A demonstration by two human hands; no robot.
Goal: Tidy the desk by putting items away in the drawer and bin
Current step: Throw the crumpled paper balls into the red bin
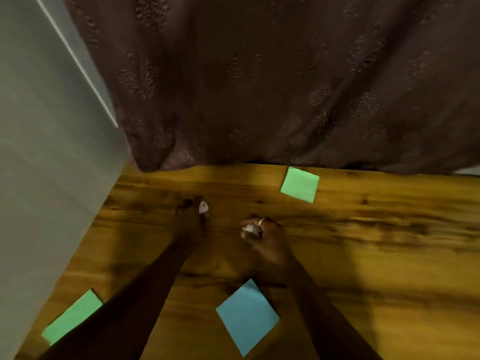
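- Pinching a crumpled white scrap (203, 207) at its fingertips, the left hand (191, 219) hovered over the wooden bench (363, 255) left of the frame's centre. The scrap showed at the hand's upper right edge.
- The right hand (270, 240) sat just right of centre, fingers curled round a second white scrap (250, 228) that poked out on the hand's left side, towards the other hand.
- A ring (261, 221) showed on one finger of the right hand, directly above that scrap.
- The two hands were near each other but apart, with bare wood between them.
- A green note (300, 185) lay flat in the upper right part of the bench, well apart from both hands.
- A blue sheet (246, 318) lay flat at lower centre between the two forearms, its top corner close to the right wrist.
- A green sheet (72, 317) lay at the lower left, against the left forearm's outer side.
- A dark patterned curtain (259, 87) hung behind the bench's far edge, and a pale wall (39, 152) filled the left of the frame.
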